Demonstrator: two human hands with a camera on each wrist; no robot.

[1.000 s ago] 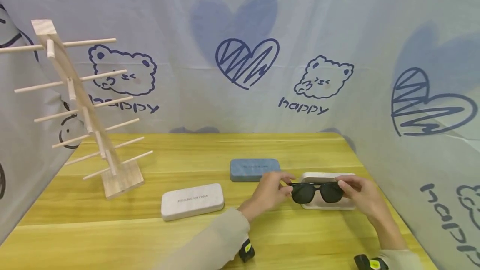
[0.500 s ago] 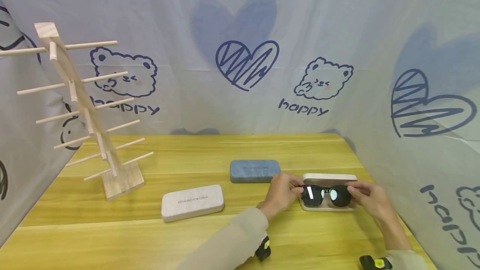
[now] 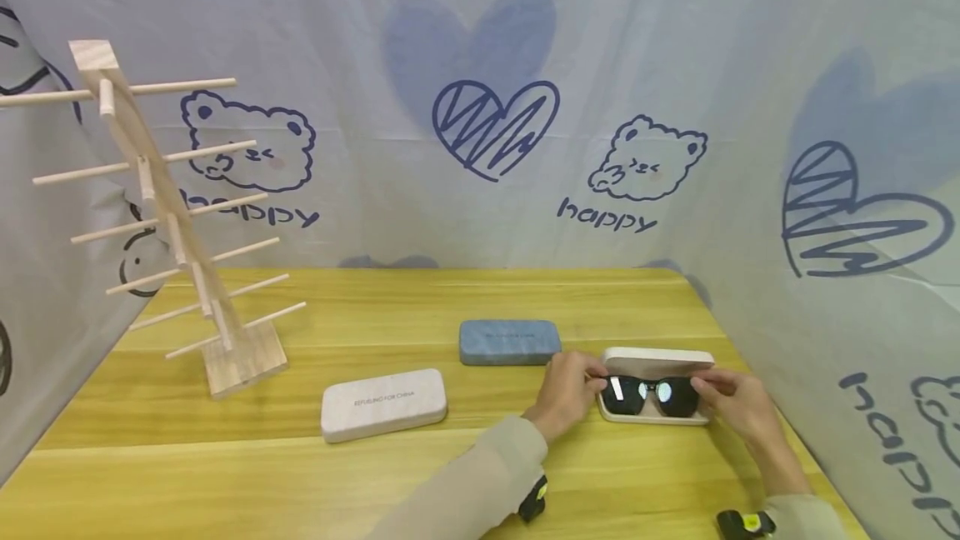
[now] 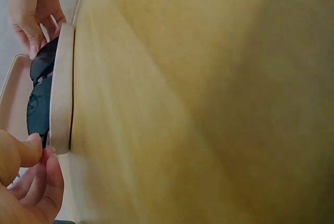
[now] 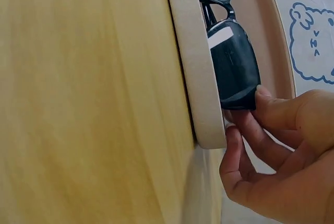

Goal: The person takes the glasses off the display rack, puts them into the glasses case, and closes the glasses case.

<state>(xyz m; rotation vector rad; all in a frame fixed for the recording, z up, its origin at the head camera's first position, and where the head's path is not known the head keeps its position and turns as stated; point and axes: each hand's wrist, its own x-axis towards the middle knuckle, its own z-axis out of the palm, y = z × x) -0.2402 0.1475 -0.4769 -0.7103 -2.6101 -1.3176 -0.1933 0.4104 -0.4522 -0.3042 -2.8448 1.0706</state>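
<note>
Black sunglasses (image 3: 660,396) with dark lenses lie partly inside an open white glasses case (image 3: 652,419) at the right of the table. Its lid stands up behind them, pinkish inside in the wrist views. My left hand (image 3: 564,390) pinches the left end of the sunglasses between thumb and fingers. At the other end, my right hand (image 3: 742,408) pinches the corner of the frame, thumb in front. In the right wrist view the lower part of the near lens (image 5: 235,72) sits behind the case's front wall.
A closed blue glasses case (image 3: 510,342) lies just behind my left hand. Further left is a closed white case (image 3: 384,405) with printed lettering. A wooden rack (image 3: 180,232) with several pegs stands at the left. Printed cloth (image 3: 495,48) surrounds the wooden table (image 3: 360,298).
Both hands have moved right and slightly down with the sunglasses, which were over the case's left part and now sit lower within it. The other cases and the rack stay put.
</note>
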